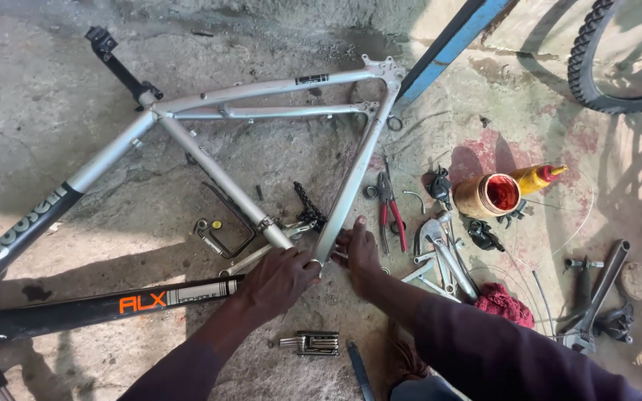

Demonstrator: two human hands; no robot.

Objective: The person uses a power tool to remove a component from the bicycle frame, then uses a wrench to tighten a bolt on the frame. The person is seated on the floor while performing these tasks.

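Note:
A silver and black bicycle frame (209, 160) lies flat on the concrete floor. My left hand (276, 278) is closed around the frame's lower end, where the tubes meet. My right hand (357, 252) rests against the same joint from the right, fingers pressed on the silver tube. Whether a small tool sits between my hands is hidden. A short piece of black chain (308, 208) lies just above my hands, between the frame tubes.
Red-handled pliers (391, 208), several wrenches (447, 260), an open jar of red grease (488, 195), a yellow bottle (535, 177) and a red rag (501, 302) lie to the right. A folding multi-tool (310, 343) lies near me. A tyre (596, 59) stands top right, a blue bar (451, 44) beside it.

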